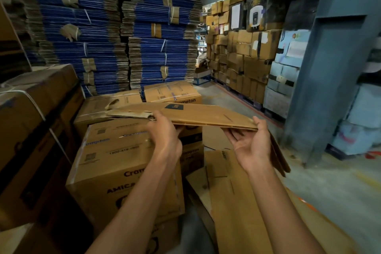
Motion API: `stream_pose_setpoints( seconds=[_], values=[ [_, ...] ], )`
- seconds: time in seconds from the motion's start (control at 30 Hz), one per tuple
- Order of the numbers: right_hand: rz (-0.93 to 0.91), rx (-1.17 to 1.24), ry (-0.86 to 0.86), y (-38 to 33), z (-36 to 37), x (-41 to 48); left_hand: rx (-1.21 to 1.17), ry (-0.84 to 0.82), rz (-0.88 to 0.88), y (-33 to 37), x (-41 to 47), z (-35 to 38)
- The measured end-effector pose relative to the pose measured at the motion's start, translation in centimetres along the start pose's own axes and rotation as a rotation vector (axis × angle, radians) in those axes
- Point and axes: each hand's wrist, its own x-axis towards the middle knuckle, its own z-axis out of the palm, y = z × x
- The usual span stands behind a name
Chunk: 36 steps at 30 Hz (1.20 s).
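Currently your left hand (165, 136) pinches the flattened carton (206, 116) at its near edge, fingers beneath. Right hand (252, 143) grips its near right corner, fingers underneath. Carton level above the sealed box (115, 161).

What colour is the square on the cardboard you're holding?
Dark blue square on the cardboard, head view.

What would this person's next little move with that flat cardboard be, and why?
Probably lower the flattened carton onto the pile of flat sheets. The left hand and right hand pinch its near edge, holding it roughly level in mid-air, and that pile lies just below the right hand.
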Motion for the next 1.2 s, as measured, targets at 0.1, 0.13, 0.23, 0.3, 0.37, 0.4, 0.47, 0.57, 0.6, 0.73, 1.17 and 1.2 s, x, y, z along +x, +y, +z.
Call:
stream_pose_setpoints(
  seconds=[0.1, 0.13, 0.23, 0.3, 0.37, 0.4, 0.47, 0.57, 0.6, 0.73, 1.17, 1.2],
  values=[
    [-0.022, -0.037, -0.002, -3.7, -2.3, -0.2, -0.033, -0.018, -0.033, -2.7, -2.3, 1.9],
    [-0.032, -0.051, 0.001, -4.9, -3.2, -0.2, -0.042, -0.019, -0.044, -3.7, -3.0, 2.5],
    [-0.049, -0.105, 0.027, -8.2, -6.2, 0.0, -0.045, -0.031, -0.063, -7.1, -5.1, 4.1],
    [-0.063, -0.155, 0.051, -10.0, -8.4, 0.3, -0.035, -0.029, -0.081, -9.4, -6.4, 4.8],
    [-0.073, -0.181, 0.074, -11.5, -10.4, 0.6, -0.028, -0.043, -0.112, -11.8, -7.2, 5.0],
    [-0.076, -0.191, 0.086, -12.2, -11.6, 0.9, -0.028, -0.052, -0.136, -13.2, -7.6, 5.0],
    [-0.078, -0.209, 0.107, -13.3, -14.3, 1.4, -0.025, -0.059, -0.186, -15.8, -8.1, 4.7],
    [-0.085, -0.228, 0.175, -14.4, -18.9, 2.4, -0.065, -0.099, -0.31, -19.7, -8.2, 3.8],
    [-0.08, -0.239, 0.211, -14.4, -20.6, 2.7, -0.076, -0.122, -0.365, -21.0, -8.2, 3.3],
    [0.006, -0.299, 0.317, -13.6, -27.3, 3.6, -0.042, -0.073, -0.546, -27.2, -8.5, 0.0],
    [0.327, -0.435, 0.724, -5.4, -47.2, 1.4, 0.248, 0.313, -0.856, -44.1, -11.6, -13.9],
    [0.36, -0.476, 0.763, -4.9, -47.8, 1.2, 0.239, 0.318, -0.864, -44.5, -11.8, -14.6]
  ],
)
